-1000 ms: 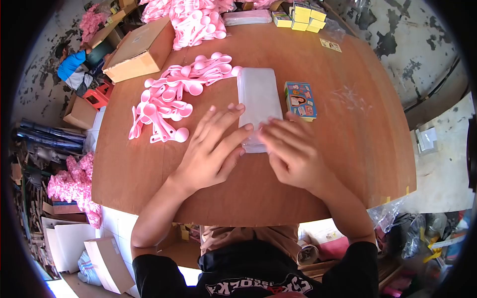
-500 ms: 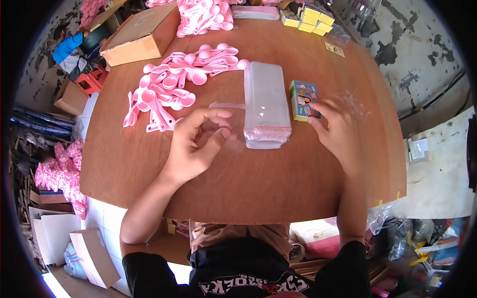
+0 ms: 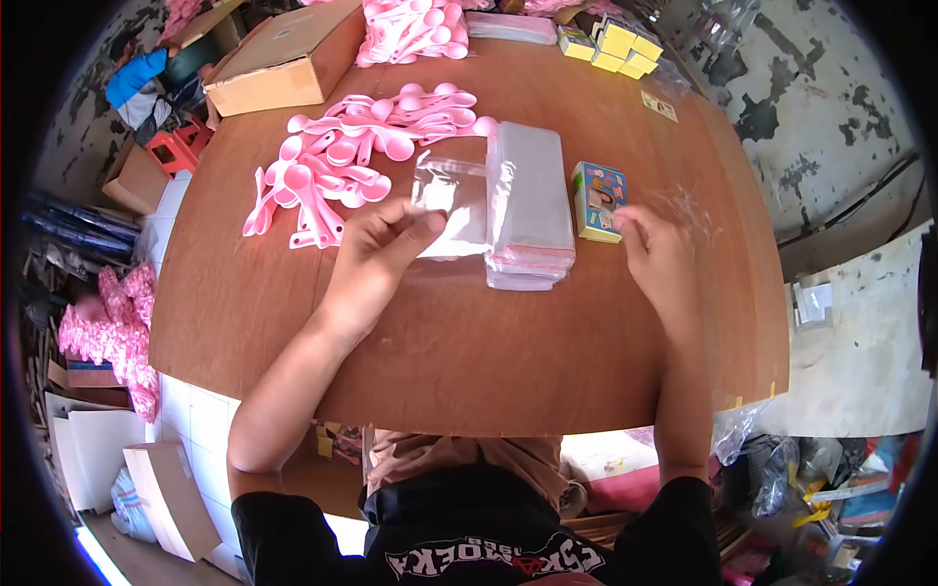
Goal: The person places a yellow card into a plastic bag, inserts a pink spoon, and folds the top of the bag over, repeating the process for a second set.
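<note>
My left hand (image 3: 376, 259) pinches the near left edge of a clear plastic bag (image 3: 451, 200), which spreads flat and shiny between thumb and fingers and the bag stack. That stack of clear plastic bags (image 3: 531, 190) lies in the middle of the table, its near ends edged in pink. Right of it lies a small blue and yellow box (image 3: 599, 186) with a printed picture on top. My right hand (image 3: 655, 239) is at the box's near right corner with thumb and fingers together; what they hold, if anything, is hidden. Pink measuring spoons (image 3: 322, 171) lie heaped beyond my left hand.
Across the table (image 3: 469, 352) stand a cardboard box (image 3: 283, 63), another pile of pink spoons (image 3: 415, 29) and several yellow boxes (image 3: 625, 47). A small card (image 3: 660, 105) lies at the right. Another person (image 3: 142, 83) is at the far left, near a red stool (image 3: 181, 146).
The clear bag has come up and opened out flat beside the stack, held by my left hand. My right fingers have drawn together and slid slightly down the small box.
</note>
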The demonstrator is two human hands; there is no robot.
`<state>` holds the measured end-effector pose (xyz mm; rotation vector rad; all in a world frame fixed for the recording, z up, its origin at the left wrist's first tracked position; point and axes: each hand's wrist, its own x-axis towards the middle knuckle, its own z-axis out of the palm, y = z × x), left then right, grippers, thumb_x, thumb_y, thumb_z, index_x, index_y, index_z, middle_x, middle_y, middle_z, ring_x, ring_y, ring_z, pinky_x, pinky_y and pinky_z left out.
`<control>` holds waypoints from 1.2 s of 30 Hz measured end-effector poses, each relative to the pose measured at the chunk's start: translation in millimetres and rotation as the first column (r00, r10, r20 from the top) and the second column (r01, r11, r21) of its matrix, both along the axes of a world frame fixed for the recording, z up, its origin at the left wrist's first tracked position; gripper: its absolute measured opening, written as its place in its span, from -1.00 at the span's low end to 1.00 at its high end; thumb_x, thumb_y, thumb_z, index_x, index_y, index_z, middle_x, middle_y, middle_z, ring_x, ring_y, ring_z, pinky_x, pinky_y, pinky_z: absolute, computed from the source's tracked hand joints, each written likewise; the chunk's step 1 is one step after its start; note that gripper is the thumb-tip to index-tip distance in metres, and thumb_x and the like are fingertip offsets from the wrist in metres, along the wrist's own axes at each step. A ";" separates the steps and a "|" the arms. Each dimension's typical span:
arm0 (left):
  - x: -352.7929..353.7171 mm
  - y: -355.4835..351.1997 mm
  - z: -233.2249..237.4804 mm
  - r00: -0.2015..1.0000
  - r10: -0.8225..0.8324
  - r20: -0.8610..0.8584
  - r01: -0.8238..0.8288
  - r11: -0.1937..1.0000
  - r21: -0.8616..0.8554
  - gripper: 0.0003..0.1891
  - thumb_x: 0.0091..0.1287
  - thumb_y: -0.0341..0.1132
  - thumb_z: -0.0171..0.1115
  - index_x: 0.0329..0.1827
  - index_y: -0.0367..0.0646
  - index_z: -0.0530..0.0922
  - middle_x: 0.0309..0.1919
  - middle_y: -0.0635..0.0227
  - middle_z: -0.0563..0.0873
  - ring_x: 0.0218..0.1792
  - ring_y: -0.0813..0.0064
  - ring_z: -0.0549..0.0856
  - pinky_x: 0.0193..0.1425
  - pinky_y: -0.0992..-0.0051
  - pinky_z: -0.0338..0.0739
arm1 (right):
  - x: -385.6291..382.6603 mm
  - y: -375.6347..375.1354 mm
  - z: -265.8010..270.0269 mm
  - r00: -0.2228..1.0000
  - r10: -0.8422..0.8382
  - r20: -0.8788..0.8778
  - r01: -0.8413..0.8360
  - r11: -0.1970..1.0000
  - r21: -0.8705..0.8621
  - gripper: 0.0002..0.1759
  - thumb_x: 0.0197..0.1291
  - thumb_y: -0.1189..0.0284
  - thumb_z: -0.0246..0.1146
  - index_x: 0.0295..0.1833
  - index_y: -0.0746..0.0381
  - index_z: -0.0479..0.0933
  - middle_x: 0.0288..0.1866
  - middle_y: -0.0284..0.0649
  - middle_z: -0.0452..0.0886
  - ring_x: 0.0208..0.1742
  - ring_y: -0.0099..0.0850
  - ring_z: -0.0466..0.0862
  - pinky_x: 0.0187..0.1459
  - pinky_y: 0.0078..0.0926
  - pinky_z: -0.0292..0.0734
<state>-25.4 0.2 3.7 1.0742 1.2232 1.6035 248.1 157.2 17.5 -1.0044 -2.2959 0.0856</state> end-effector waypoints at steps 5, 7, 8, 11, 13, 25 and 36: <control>0.6 -0.3 -3.0 0.987 -0.086 -0.136 0.068 0.990 -0.127 -0.74 0.43 -0.23 0.26 -0.12 -0.29 0.70 -0.34 0.44 0.75 -0.26 0.73 0.67 -0.13 0.63 0.55 | -8.2 -20.2 5.1 0.865 0.093 -0.493 -0.001 0.983 0.184 -0.83 0.39 0.43 0.20 -0.11 0.34 0.57 -0.31 -0.15 0.68 -0.36 -0.44 0.66 -0.26 -0.53 0.50; -1.0 -0.1 -5.3 0.977 -0.110 -0.181 0.076 0.980 -0.182 -0.72 0.42 -0.22 0.28 -0.10 -0.32 0.70 -0.35 0.41 0.76 -0.31 0.73 0.67 -0.17 0.63 0.56 | -11.2 -33.2 5.2 0.612 0.176 -0.771 -0.318 0.947 -0.036 -0.82 0.42 0.44 0.16 -0.10 0.38 0.53 -0.31 -0.22 0.66 -0.32 -0.56 0.62 -0.23 -0.59 0.49; 1.3 -0.6 -3.5 0.970 -0.145 -0.196 0.111 0.978 -0.175 -0.73 0.42 -0.23 0.28 -0.09 -0.32 0.71 -0.35 0.41 0.76 -0.33 0.73 0.66 -0.20 0.63 0.55 | -12.5 -38.7 4.7 0.581 0.213 -0.785 -0.419 0.906 -0.064 -0.82 0.43 0.46 0.15 -0.07 0.39 0.50 -0.28 -0.24 0.66 -0.30 -0.58 0.61 -0.21 -0.62 0.50; 6.3 -0.8 -5.4 0.962 -0.187 -0.201 0.153 0.973 -0.171 -0.76 0.41 -0.26 0.29 -0.12 -0.31 0.72 -0.39 0.40 0.76 -0.35 0.73 0.65 -0.24 0.62 0.53 | -20.7 -50.7 -2.9 0.575 0.185 -0.797 -0.505 0.846 -0.167 -0.82 0.43 0.45 0.15 -0.07 0.39 0.50 -0.28 -0.22 0.65 -0.30 -0.57 0.61 -0.21 -0.62 0.49; 6.9 -1.3 -7.8 0.932 -0.227 -0.284 0.193 0.970 -0.145 -0.76 0.40 -0.28 0.30 -0.14 -0.32 0.72 -0.41 0.37 0.77 -0.34 0.71 0.66 -0.24 0.60 0.55 | -24.7 -52.1 -8.5 0.557 0.202 -0.805 -0.542 0.823 -0.169 -0.82 0.43 0.46 0.15 -0.06 0.40 0.49 -0.28 -0.22 0.65 -0.30 -0.56 0.62 -0.22 -0.61 0.52; 7.0 -4.6 -2.5 0.887 -0.228 -0.401 0.227 0.973 -0.051 -0.81 0.35 -0.38 0.33 -0.14 -0.38 0.70 -0.37 0.21 0.79 -0.34 0.66 0.68 -0.24 0.53 0.58 | -27.1 -53.2 -7.8 0.606 0.198 -0.771 -0.518 0.834 -0.193 -0.84 0.42 0.50 0.17 -0.06 0.41 0.51 -0.30 -0.23 0.65 -0.34 -0.59 0.61 -0.25 -0.63 0.53; 7.0 -6.2 1.2 0.874 -0.310 -0.375 0.278 0.951 -0.138 -0.81 0.39 -0.37 0.29 -0.16 -0.38 0.70 -0.40 0.28 0.78 -0.37 0.74 0.63 -0.32 0.56 0.53 | -32.6 -57.4 -10.3 0.739 0.178 -0.650 -0.523 0.760 -0.386 -0.84 0.35 0.48 0.26 -0.16 0.39 0.59 -0.37 -0.31 0.65 -0.37 -0.66 0.58 -0.33 -0.68 0.47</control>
